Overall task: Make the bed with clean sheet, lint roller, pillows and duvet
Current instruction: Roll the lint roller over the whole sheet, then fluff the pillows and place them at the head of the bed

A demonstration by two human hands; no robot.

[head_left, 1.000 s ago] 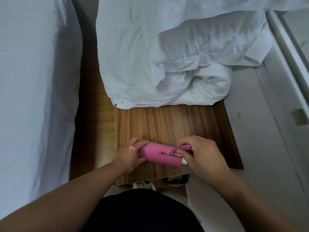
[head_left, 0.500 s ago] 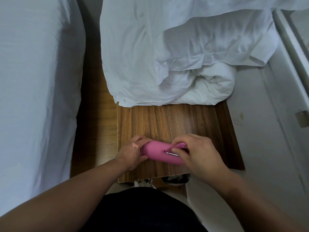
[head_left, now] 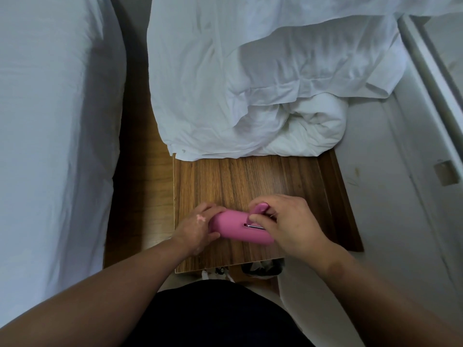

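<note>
1. With left hand, gripping the rounded left end of pink lint roller, fingers curled round it.
2. With right hand, pinching the pink handle at the roller's right end.
3. Held sideways over the front part of wooden nightstand; touching it or not, cannot tell.
4. Further back on the same nightstand, crumpled white duvet, apart from the roller.
5. At far left, white-sheeted bed.

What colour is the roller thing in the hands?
Pink, the lint roller seen clearly in the head view.
</note>
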